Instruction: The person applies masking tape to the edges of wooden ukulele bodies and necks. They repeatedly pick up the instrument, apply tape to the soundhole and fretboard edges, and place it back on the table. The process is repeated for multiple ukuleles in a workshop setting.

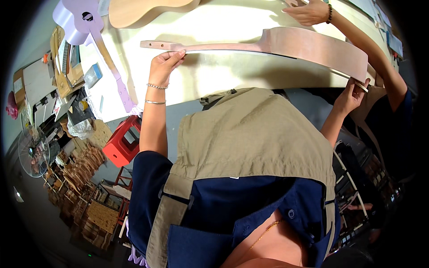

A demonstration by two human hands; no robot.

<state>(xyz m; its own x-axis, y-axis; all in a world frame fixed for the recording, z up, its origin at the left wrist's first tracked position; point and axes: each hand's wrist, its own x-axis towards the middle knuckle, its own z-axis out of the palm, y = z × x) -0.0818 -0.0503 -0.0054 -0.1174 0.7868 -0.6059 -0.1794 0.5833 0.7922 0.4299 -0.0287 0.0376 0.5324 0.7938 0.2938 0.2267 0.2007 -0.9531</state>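
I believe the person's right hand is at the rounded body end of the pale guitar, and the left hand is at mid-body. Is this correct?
Not quite: the head view shows the left hand at the neck, near the headstock. The right hand is at the pale guitar's rounded end.

Cream tbl w/ lilac guitar on L, bare-wood guitar body nr it.
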